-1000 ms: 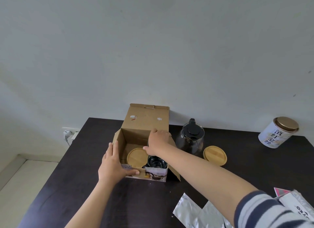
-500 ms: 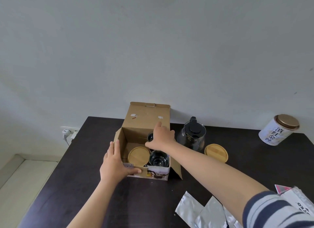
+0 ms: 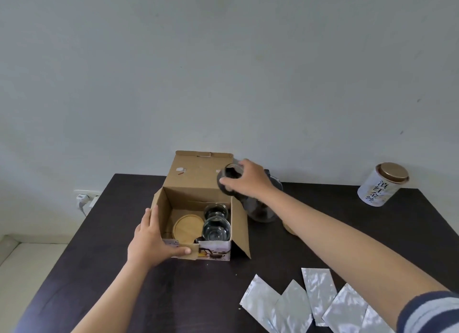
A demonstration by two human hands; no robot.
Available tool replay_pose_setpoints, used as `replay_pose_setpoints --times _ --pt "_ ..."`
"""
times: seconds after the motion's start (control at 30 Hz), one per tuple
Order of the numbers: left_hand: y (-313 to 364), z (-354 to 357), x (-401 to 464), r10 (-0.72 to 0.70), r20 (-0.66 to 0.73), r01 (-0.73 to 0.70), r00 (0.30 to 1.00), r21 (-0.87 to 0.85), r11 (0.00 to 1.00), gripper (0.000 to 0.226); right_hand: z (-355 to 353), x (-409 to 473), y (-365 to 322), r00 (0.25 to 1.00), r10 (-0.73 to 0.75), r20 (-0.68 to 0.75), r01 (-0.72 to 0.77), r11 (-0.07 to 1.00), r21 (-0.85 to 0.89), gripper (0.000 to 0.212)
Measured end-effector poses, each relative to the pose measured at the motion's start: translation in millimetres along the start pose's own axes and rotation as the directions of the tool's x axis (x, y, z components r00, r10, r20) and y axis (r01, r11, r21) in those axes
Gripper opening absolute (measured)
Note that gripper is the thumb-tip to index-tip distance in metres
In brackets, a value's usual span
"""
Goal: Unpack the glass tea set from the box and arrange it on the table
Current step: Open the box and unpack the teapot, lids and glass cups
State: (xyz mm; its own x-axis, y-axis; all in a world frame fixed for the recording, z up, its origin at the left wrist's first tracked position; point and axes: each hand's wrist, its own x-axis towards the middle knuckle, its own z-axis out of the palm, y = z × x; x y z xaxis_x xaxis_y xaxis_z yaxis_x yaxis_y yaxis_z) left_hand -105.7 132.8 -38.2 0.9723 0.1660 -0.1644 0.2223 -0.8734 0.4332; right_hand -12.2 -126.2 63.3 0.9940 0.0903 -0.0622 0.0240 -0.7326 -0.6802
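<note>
Landmark: the cardboard box (image 3: 198, 216) stands open on the dark counter (image 3: 99, 270), lid flap up at its far side.
Right hand: the right hand (image 3: 246, 181) is curled round a small glass cup (image 3: 229, 177) — lifted clear above the box's far right corner, tilted on its side.
Left hand: the left hand (image 3: 151, 238) lies flat-fingered against the box's near left corner, thumb along the printed front, steadying it; it grips nothing.
Still in the box: two more glass cups (image 3: 215, 227) along the right wall, one behind the other, and a round wooden lid (image 3: 188, 229) just left of them.
Beside the box: a glass teapot (image 3: 263, 208) stands just right of it, largely hidden by the right forearm.
Handling: the cup looks light, rigid, smooth and breakable — likely slippery in bare fingers. A hold round the wall, as now, seems safer than a rim pinch, and it wants a gentle, upright set-down on the hard counter.
Risk: glass knocking glass near the teapot.
</note>
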Motion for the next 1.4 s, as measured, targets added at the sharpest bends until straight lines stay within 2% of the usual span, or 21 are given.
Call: replay_pose_setpoints --times 0.1,0.2,0.3,0.43,0.57,0.77,1.0,1.17,1.3,1.4 --pt "2.8 3.1 -3.6 -0.02 -0.061 0.021 0.998 0.015 1.0 0.16 -48.6 -1.7 35.5 0.994 0.075 -0.076 -0.072 0.997 0.034 0.056" --pt "8.7 10.2 -6.9 -0.032 -0.138 0.049 0.99 0.126 0.991 0.155 -92.7 -0.6 87.1 0.967 0.181 -0.177 -0.176 0.983 0.046 0.049" --pt "14.4 11.2 -9.9 -0.069 -0.163 0.1 0.984 0.197 0.975 0.151 -117.8 5.3 146.1 0.929 0.301 -0.216 -0.302 0.953 0.028 0.049" --pt "24.0 9.7 -9.4 -0.126 -0.136 0.161 0.983 0.284 0.945 0.157 -128.7 13.7 216.9 0.875 0.445 -0.19 -0.463 0.884 -0.062 0.056" --pt "33.2 11.1 -8.3 -0.236 -0.076 0.248 0.969 0.254 0.935 0.153 -128.1 23.3 271.1 0.85 0.502 -0.159 -0.524 0.838 -0.155 0.069" --pt "47.7 9.3 1.9 -0.367 -0.006 0.354 0.93 0.282 0.892 0.155 -122.9 48.5 310.5 0.882 0.459 -0.107 -0.47 0.839 -0.273 0.067" --pt "65.4 10.1 13.1 -0.486 0.028 0.465 0.873 0.249 0.849 0.142 -117.5 73.5 332.9 0.912 0.396 -0.108 -0.41 0.872 -0.268 0.06" --pt "73.8 7.8 14.8 -0.537 0.085 0.505 0.839 0.242 0.828 0.14 -113.4 74.7 335.0 0.916 0.385 -0.11 -0.399 0.855 -0.332 0.072" --pt "78.6 10.1 10.3 -0.477 0.099 0.44 0.874 0.258 0.86 0.139 -97.2 62.3 316.2 0.948 0.267 -0.172 -0.317 0.833 -0.453 0.075" --pt "87.0 15.3 3.9 -0.348 0.075 0.313 0.934 0.294 0.903 0.125 -84.6 45.5 287.0 0.953 0.147 -0.265 -0.238 0.903 -0.357 0.066"
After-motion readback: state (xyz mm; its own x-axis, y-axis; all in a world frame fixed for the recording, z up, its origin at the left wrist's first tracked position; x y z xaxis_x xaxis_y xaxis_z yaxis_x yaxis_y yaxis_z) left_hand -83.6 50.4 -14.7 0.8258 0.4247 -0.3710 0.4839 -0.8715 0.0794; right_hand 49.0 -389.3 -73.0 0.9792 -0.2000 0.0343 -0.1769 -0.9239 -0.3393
